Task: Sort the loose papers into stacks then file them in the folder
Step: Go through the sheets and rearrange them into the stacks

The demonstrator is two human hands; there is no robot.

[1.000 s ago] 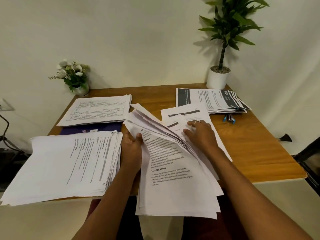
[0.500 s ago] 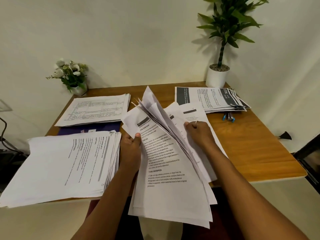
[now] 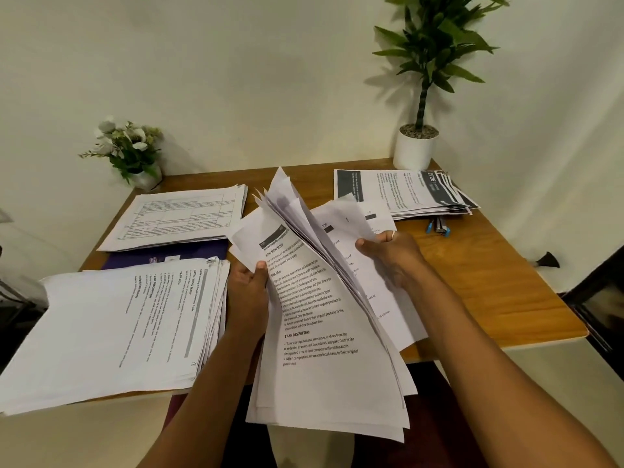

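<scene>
Now both hands hold a fanned sheaf of papers [image 3: 314, 315] over the tabletop's [image 3: 489, 282] near edge.
The left hand [image 3: 248, 292] grips its left edge, thumb on top; the right hand [image 3: 391, 255] has fingers curled round the opened sheets. The purple folder [image 3: 175, 256] lies under the far-left stack [image 3: 175, 214].

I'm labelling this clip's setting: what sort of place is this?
Probably a home or small office corner: a wooden table against a plain wall, stacks of printed papers, a potted plant.
</scene>
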